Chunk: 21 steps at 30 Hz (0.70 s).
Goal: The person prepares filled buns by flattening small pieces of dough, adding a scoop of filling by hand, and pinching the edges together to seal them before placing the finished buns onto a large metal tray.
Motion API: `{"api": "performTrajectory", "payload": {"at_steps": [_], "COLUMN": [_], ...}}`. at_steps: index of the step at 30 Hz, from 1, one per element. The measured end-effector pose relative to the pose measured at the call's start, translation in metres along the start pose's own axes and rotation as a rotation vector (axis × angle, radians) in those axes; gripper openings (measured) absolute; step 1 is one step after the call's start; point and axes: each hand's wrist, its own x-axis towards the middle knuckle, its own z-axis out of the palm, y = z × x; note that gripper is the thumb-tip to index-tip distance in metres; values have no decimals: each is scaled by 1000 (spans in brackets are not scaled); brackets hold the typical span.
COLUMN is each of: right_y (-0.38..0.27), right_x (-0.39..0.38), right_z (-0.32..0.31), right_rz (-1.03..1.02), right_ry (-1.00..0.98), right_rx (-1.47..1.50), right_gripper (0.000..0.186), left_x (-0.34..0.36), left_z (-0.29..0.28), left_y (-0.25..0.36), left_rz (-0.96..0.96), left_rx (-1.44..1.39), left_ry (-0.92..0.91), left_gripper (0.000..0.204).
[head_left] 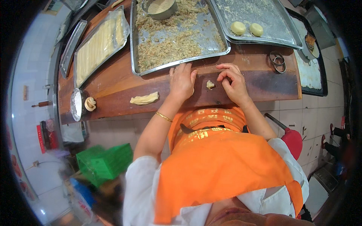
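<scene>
My left hand lies at the near rim of a large metal tray, fingers stretched forward and thumb apart. A sliver of something pale shows beside its palm; what lies beneath is hidden. To its right, a small torn scrap of dough sits on the wooden table. My right hand hovers or rests just right of that scrap, fingers loosely bent and apart, with nothing visible in them. A longer twisted piece of dough lies left of my left hand. Crumbly golden filling covers much of the tray.
A metal bowl stands in the filling. Right are a floured tray with two dough rounds and ring cutters. Left are plastic-covered dough strips, a flour bowl and coiled dough by the table's edge.
</scene>
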Motion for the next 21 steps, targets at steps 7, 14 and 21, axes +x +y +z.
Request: {"api": "performTrajectory", "payload": {"at_steps": [7, 14, 21], "right_y": [8, 3, -2], "right_x": [2, 0, -6], "right_z": [-2, 1, -14], "right_rz": [6, 10, 20], "right_ry": [0, -15, -49], "right_rx": [44, 52, 84], "right_gripper": [11, 11, 12], "left_x": [-1, 2, -16], "left_z": [5, 8, 6], "left_y": [2, 3, -17], "left_rz": [-32, -31, -186], "left_rx": [104, 182, -431], "left_ry": [4, 8, 33], "left_gripper": [29, 29, 50]}}
